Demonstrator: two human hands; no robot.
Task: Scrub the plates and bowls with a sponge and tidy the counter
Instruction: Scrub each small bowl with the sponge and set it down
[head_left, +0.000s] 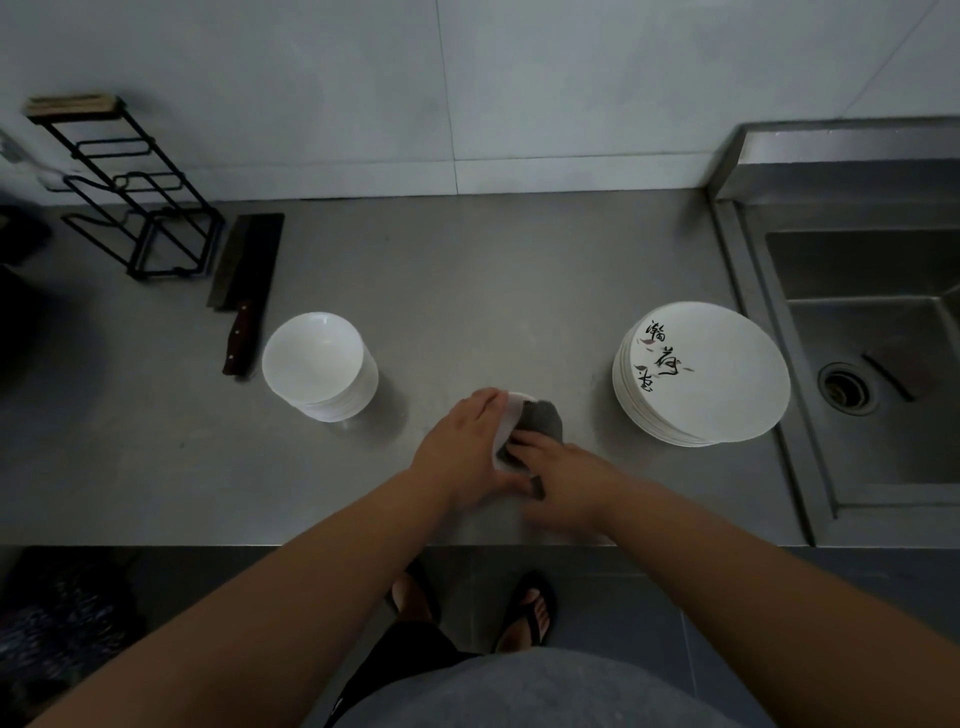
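Near the counter's (467, 291) front edge, the left hand (462, 447) curls round a small white bowl (506, 421), tilting it. The right hand (561, 473) seems to grip a grey sponge (543, 423), fingers pressing it into the bowl. Stacked bowls (317, 364) sit left, stacked plates (711, 379) right, beside the sink (872, 364)

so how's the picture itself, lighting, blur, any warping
Head view: dim, flat, bluish light, no glare; the plates and stack of bowls are brightest, soft shadow beside the stack. The wide lens tilts the rack and sink outward. The left hand gripping a bowl and right hand holding the sponge look slightly soft.
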